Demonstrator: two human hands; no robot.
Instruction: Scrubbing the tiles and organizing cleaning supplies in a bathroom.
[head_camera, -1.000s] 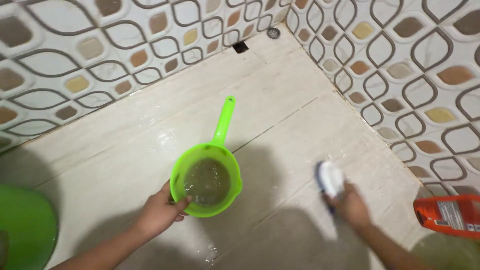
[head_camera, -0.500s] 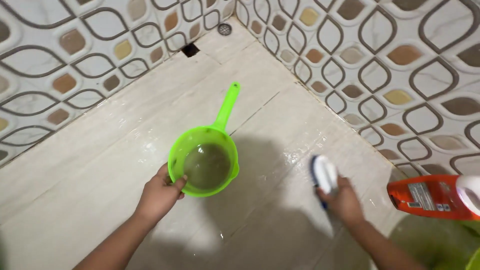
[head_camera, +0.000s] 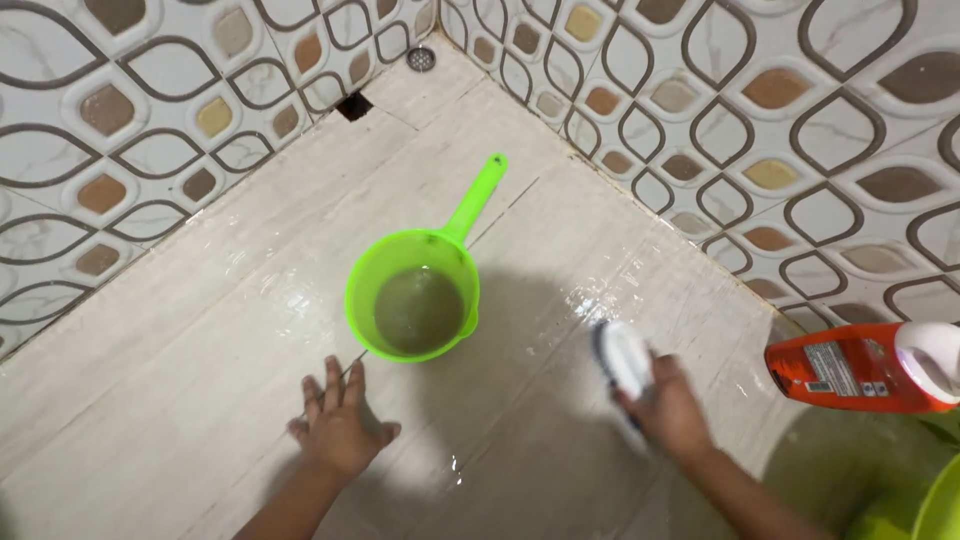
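Upright, green mug (head_camera: 413, 295) handle points seemingly toward the far corner.

Wet pale floor (head_camera: 180, 380), patterned wall tiles (head_camera: 800, 120)

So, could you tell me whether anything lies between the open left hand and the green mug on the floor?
Nothing visible: only bare wet floor separates the left hand from the green mug.

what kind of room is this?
Most likely a bathroom or wash area: wet pale tiled floor with a round drain in the corner, patterned wall tiles, and a green plastic water dipper.
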